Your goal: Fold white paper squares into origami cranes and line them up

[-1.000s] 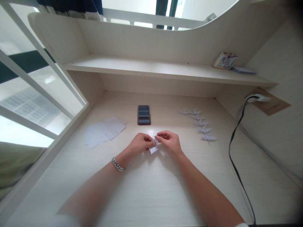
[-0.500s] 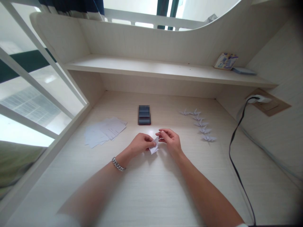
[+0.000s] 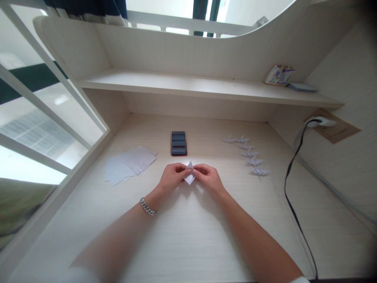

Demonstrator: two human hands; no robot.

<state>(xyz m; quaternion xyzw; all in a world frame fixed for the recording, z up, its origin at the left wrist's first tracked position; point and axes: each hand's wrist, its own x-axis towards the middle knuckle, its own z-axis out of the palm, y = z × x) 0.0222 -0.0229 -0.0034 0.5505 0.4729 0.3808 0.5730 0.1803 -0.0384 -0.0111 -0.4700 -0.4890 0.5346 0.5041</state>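
A small folded white paper, diamond-shaped with a pointed top, is held between my two hands just above the desk. My left hand pinches its left side with thumb and fingers; a silver chain bracelet circles that wrist. On the right side, my right hand pinches the same paper, so both thumbs nearly meet at its middle. Off to the right, several folded paper cranes stand in a bent row. To the left lies a loose spread of white paper sheets.
A phone with a blurred screen lies behind my hands. A black cable runs from the wall socket down the desk's right side. Above the desk, a shelf holds a small colourful box and a flat item.
My right hand has moved in from beside the paper and now grips its right side. The paper has turned from tilted to upright, its point facing away from me.
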